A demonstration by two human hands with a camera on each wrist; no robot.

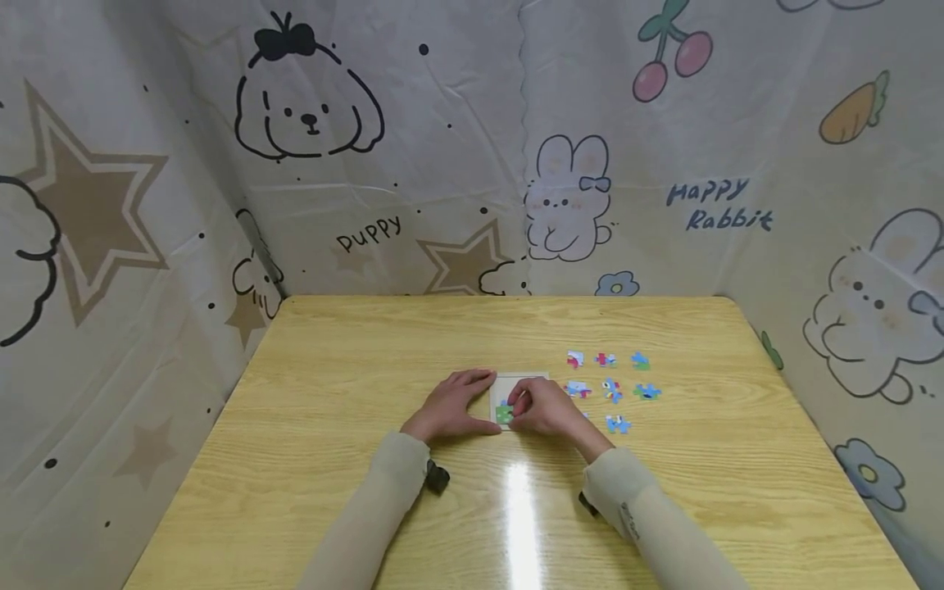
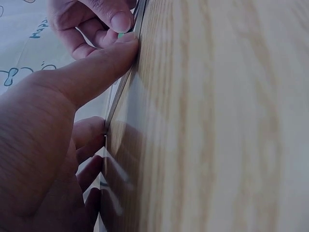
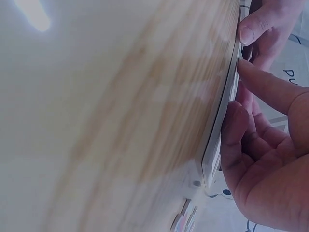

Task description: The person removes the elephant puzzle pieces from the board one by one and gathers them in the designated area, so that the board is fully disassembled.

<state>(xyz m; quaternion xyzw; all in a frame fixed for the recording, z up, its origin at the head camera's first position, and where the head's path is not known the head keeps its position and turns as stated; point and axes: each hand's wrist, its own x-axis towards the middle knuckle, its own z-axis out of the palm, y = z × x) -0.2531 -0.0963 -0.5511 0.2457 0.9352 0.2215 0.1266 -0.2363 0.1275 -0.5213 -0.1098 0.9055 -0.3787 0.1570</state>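
Soft, even light fills the head view, bright without harsh contrast. A tall white streak of glare runs down the glossy pale wooden surface between the two forearms, marking a lamp overhead, and only faint shadows sit under the left hand and right hand. The wide lens bows the cartoon-printed fabric backdrop outward at the picture's sides. The left wrist view is dimmer, with the nearest skin soft and the wood grain smeared. In the right wrist view, a bright blown-out spot sits at the upper left corner, and the near wood dissolves into heavy blur.
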